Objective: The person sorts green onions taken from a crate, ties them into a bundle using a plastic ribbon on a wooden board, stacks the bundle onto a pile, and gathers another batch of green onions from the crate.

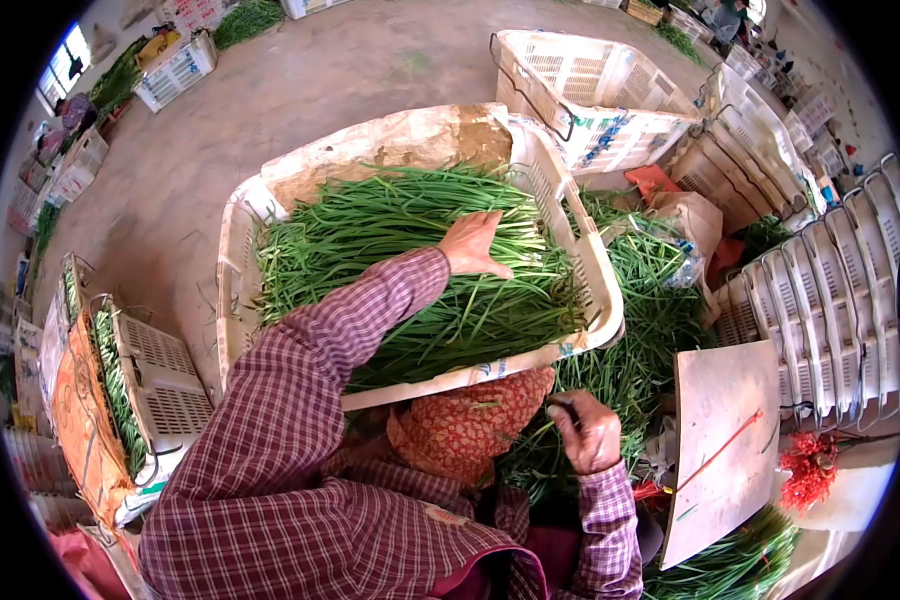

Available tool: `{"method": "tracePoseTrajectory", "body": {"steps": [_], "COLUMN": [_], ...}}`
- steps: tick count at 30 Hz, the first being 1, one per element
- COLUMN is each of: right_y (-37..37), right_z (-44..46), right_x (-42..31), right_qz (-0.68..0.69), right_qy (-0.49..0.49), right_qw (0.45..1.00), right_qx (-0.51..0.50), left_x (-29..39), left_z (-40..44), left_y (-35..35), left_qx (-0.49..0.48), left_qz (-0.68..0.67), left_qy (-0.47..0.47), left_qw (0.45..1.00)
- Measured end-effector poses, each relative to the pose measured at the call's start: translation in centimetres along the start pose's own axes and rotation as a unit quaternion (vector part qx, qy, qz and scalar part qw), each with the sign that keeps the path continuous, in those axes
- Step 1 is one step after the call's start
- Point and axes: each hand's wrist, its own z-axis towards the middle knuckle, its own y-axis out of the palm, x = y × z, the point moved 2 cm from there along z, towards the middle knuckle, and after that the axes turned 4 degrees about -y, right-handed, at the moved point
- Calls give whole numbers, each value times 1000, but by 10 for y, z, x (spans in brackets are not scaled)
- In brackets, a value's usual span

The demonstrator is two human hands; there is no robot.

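My left hand [475, 245] lies on the long green chives [400, 225] in a large white plastic crate [610, 290]. Its thumb is spread from the fingers, whose tips are partly out of sight. The chives lie sideways, their pale ends toward the crate's right side. Outside the crate's near right corner is my right hand [587, 432], fingers curled in, with a small dark thing at the fingertips that I cannot make out. Loose chives [645, 290] heap up beside and beneath it. A red floral cloth [470, 420] covers my knee under the crate's near edge.
A tilted board [722, 450] stands at right, near a bunch of red ties [808, 470]. Stacked white crates [820, 300] rise behind it. Another crate [595, 100] sits beyond mine. At left is a crate of greens [155, 370]. Concrete floor [170, 210] stretches ahead.
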Motion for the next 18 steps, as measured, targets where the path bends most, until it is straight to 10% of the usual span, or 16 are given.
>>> {"method": "tracePoseTrajectory", "body": {"steps": [18], "right_y": [33], "right_z": [2], "right_x": [37], "right_qz": [-20], "right_qy": [71], "right_qw": [996], "right_qx": [-56], "left_x": [-33], "left_z": [79], "left_y": [26], "left_qx": [-141], "left_qz": [-25], "left_qy": [-94], "left_qw": [985]}}
